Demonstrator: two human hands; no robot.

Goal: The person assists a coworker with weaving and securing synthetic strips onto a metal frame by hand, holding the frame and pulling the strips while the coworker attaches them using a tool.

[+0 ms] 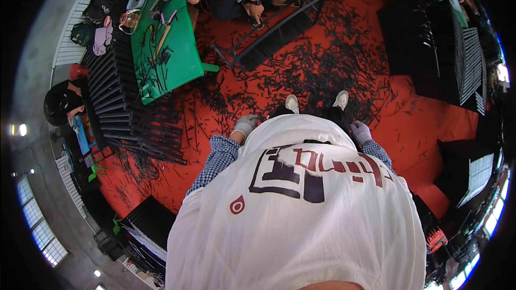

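My left hand, in a pale glove with a striped cuff, is by the left side of my waist. Its fingers look loosely apart, partly against my white shirt. On the other side, my right hand hangs beside my hip in a similar glove, fingers loose. I see nothing held in either hand. My light shoes stand on the red floor among many short black strips. Ahead of me, a person's hand touches a dark slatted metal frame.
A green table at the front left carries pliers, other tools and black strips. Stacked black slatted frames stand beside it. Another person bends at the far left. Large black stacks rise at the right.
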